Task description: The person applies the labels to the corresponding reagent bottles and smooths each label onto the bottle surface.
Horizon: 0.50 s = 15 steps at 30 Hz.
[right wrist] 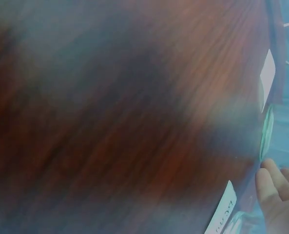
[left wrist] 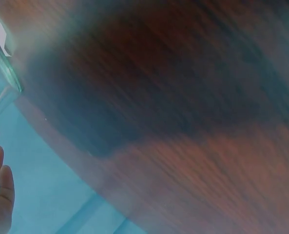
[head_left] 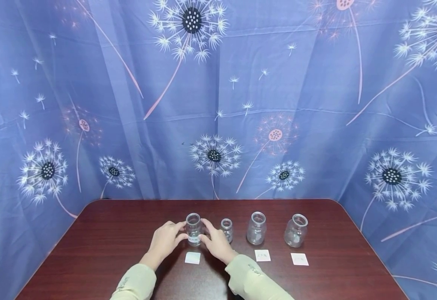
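The left hand [head_left: 167, 241] grasps one side of a clear glass jar [head_left: 193, 224], thumb toward the front; the right hand [head_left: 218, 244] grasps the opposite side, so the jar is upright between them, left of the other jars. A white label [head_left: 193, 239] is on its lower front. Whether its base touches the table is hard to tell from these angles. Pale sleeves [head_left: 137, 280] cover both forearms. On the near side of the held jar lies a white card [head_left: 192, 258]. Just beyond the right hand stands a small jar [head_left: 226, 225], partly hidden by it. Farther right, a larger jar [head_left: 256, 231] and a rightmost jar [head_left: 295, 233] stand apart on the reddish-brown table [head_left: 102, 241], a middle card [head_left: 262, 255] and a right-hand card [head_left: 299, 259], both faintly marked, lying before them. A blue dandelion-print curtain [head_left: 181, 137] hangs behind.
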### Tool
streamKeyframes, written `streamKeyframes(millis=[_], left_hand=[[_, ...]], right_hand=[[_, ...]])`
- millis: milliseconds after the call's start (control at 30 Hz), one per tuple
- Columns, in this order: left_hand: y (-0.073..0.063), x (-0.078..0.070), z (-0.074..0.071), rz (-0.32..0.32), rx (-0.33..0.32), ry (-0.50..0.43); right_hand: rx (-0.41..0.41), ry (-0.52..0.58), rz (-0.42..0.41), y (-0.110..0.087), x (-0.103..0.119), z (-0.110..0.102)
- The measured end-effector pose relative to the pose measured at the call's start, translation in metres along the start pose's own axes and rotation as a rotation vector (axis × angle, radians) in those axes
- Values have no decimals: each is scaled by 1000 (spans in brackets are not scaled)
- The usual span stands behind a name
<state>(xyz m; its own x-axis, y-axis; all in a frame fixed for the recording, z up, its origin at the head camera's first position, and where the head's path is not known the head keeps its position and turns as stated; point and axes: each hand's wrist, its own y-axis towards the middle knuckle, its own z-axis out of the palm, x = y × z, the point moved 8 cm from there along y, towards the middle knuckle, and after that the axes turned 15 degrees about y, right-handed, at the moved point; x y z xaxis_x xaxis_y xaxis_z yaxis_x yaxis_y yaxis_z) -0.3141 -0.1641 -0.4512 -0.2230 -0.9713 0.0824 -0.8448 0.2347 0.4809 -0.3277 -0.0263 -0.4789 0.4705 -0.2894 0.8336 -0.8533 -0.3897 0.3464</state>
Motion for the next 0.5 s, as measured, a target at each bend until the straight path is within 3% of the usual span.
streamKeyframes(millis=[167, 333, 500], left_hand=[[1, 1, 2, 3, 39, -13], [4, 5, 0, -46, 74, -75], [10, 3, -17, -122, 19, -215]], right_hand=[[4, -14, 9, 0, -1, 0], [12, 67, 21, 0, 5, -5], [-6, 129, 18, 2, 16, -19]])
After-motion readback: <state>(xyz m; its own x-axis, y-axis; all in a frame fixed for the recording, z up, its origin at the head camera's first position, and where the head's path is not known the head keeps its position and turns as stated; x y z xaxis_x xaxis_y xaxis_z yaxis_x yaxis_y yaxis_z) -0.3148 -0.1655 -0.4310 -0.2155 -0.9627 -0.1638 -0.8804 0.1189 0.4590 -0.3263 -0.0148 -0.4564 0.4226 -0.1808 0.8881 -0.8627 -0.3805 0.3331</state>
